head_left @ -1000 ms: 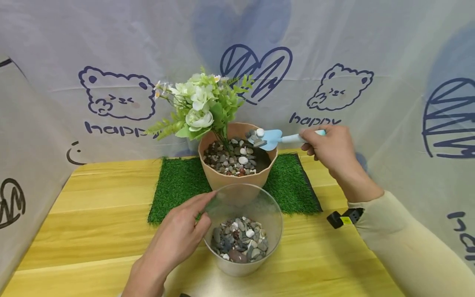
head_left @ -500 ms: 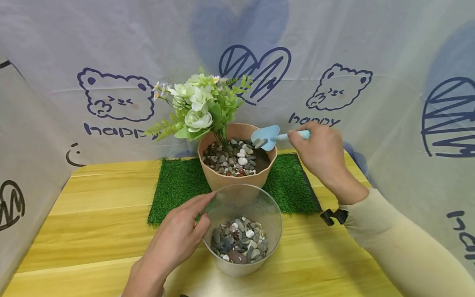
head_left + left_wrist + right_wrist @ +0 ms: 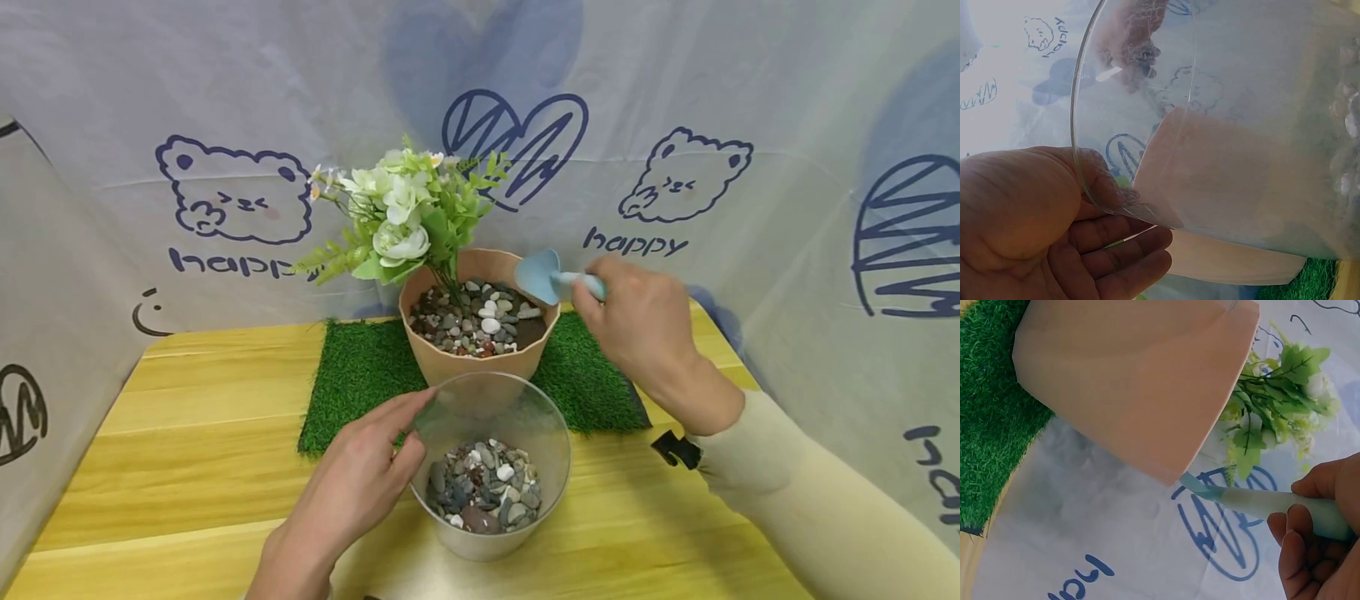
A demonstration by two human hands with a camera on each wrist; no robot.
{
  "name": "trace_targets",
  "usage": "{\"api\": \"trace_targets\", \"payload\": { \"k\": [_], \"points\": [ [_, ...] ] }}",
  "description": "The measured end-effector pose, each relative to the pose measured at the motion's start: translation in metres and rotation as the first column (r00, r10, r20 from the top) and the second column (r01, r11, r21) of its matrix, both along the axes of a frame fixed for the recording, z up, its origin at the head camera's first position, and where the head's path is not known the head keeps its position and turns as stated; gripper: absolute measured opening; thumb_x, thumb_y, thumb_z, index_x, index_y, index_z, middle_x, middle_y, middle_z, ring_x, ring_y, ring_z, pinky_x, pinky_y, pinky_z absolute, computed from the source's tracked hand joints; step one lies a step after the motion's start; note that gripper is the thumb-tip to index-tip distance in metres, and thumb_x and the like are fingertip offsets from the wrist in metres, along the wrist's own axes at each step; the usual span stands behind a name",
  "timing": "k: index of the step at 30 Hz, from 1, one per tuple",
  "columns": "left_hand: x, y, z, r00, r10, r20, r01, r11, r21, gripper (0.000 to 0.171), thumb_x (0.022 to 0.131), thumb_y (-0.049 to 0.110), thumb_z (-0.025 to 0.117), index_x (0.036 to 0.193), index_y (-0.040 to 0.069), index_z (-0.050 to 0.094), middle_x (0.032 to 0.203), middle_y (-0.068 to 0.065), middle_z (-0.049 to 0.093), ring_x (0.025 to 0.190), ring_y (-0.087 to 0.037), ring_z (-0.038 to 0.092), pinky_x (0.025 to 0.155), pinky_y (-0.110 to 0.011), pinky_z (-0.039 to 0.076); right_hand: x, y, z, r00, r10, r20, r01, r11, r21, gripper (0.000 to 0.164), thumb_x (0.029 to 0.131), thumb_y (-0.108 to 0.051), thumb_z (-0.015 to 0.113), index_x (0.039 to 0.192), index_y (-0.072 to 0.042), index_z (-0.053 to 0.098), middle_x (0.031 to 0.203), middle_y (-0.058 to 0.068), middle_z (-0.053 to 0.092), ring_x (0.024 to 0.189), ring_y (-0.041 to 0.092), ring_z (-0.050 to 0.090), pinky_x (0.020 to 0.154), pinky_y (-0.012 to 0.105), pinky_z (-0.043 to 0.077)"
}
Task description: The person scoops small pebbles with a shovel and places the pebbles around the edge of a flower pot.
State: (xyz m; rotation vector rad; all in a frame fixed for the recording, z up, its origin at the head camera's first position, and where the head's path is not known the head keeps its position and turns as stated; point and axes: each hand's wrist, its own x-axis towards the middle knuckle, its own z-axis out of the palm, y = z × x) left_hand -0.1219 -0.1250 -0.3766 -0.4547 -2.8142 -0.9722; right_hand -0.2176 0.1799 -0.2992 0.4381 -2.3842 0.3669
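My right hand (image 3: pixel 645 325) grips the handle of a light blue trowel (image 3: pixel 538 275), its blade tipped over the right side of a peach flower pot (image 3: pixel 480 368). Pebbles (image 3: pixel 480 321) cover much of the dark soil (image 3: pixel 532 332) in the pot, where a bunch of white artificial flowers (image 3: pixel 401 212) stands upright. Nearer to me is a clear plastic bucket (image 3: pixel 491 546) with mixed stones (image 3: pixel 487 492) at its bottom. My left hand (image 3: pixel 360 467) pinches the bucket's left rim between thumb and fingers, as the left wrist view shows.
Under the pot lies a green artificial grass mat (image 3: pixel 360 367) on a yellow wooden table (image 3: pixel 195 417). Behind and at the sides hangs a pale curtain (image 3: pixel 315 75) printed with bears and hearts.
The trowel has moved slightly right and tipped over, and the stones on its blade have dropped into the pot. My right hand has turned and come closer. The left hand stays on the rim.
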Motion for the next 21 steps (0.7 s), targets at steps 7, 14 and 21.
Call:
{"api": "trace_targets", "payload": {
  "k": [7, 14, 21],
  "points": [
    [0.0, 0.001, -0.001, 1.0, -0.013, -0.027, 0.013, 1.0, 0.002, 0.056, 0.099, 0.013, 0.06, 0.154, 0.023, 0.056, 0.153, 0.002, 0.06, 0.101, -0.014, 0.068, 0.077, -0.032, 0.056, 0.03, 0.004, 0.014, 1.0, -0.006, -0.022, 0.005, 0.998, -0.056, 0.018, 0.095, -0.022, 0.071, 0.087, -0.005, 0.072, 0.059, 0.004, 0.054, 0.047, 0.02, 0.041, 0.045, 0.033, 0.032],
    [-0.001, 0.001, 0.001, 0.999, -0.039, -0.037, 0.04, 0.999, 0.01, 0.055, 0.1, 0.014, 0.06, 0.154, 0.019, 0.056, 0.154, 0.0, 0.06, 0.128, -0.025, 0.066, 0.104, -0.046, 0.056, 0.094, 0.014, 0.043, 0.983, 0.179, 0.035, -0.17, 0.969, -0.178, 0.001, 0.087, -0.015, 0.078, 0.088, -0.015, 0.077, 0.064, -0.011, 0.054, 0.05, 0.002, 0.04, 0.043, 0.017, 0.033],
    [0.0, 0.0, -0.001, 0.999, -0.024, -0.026, 0.024, 1.0, 0.009, 0.054, 0.1, 0.013, 0.06, 0.154, 0.02, 0.056, 0.153, -0.002, 0.06, 0.134, -0.028, 0.063, 0.108, -0.049, 0.053, 0.097, -0.009, 0.012, 0.911, 0.385, 0.145, -0.404, 0.904, 0.141, 0.007, 0.09, -0.023, 0.074, 0.089, -0.018, 0.07, 0.07, -0.014, 0.058, 0.06, 0.001, 0.046, 0.05, 0.02, 0.041]
  ]
}}
